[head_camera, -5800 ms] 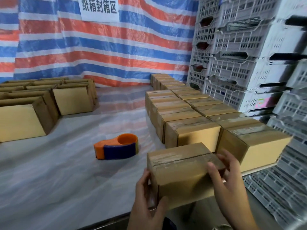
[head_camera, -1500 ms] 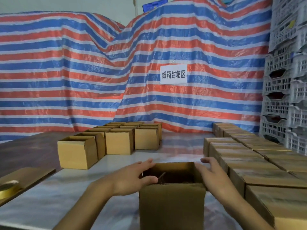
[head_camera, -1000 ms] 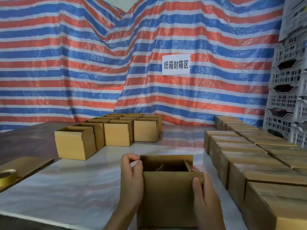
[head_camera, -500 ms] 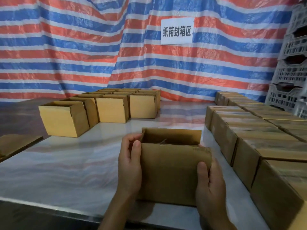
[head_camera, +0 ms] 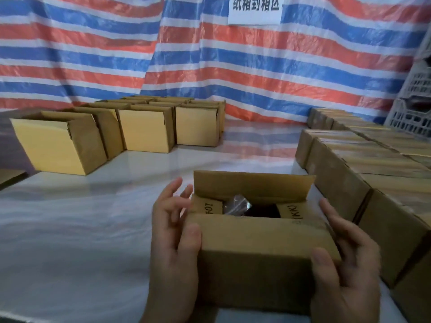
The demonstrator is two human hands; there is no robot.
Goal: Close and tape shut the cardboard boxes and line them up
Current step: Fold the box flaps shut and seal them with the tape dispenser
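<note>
The box (head_camera: 256,264) is sitting at the near edge of the desk (head_camera: 81,229), right in front of the person, and it looks like the closing step is under way, with taping yet to come. Its two end flaps (head_camera: 207,206) are lying folded inward, the far flap (head_camera: 251,185) is standing upright, and the near flap (head_camera: 256,231) is leaning in over the opening. One crinkly wrapped item (head_camera: 238,203) is showing through the gap. The left hand (head_camera: 172,231) is clasping the left corner, thumb pressing on the near flap, fingers spread beside the wall with two tips lifting clear. The right hand (head_camera: 345,264) is wrapping the right corner, thumb on the front face, fingers curling along the side. The next move, as I'm reading it, is calling for the far flap to come down to meet the near one along the middle, with both held flat for tape; no tape roll is showing in this view. Looking outward: to the left, open boxes (head_camera: 144,131) are standing together, four across the front and more behind that I cannot count. To the right, closed boxes (head_camera: 349,178) are lining up in at least two rows, running out of view, so no full count. Behind, one striped tarp (head_camera: 256,66) is hanging with one white sign (head_camera: 255,8), and pale crates (head_camera: 415,113) are peeking in at the right edge.
</note>
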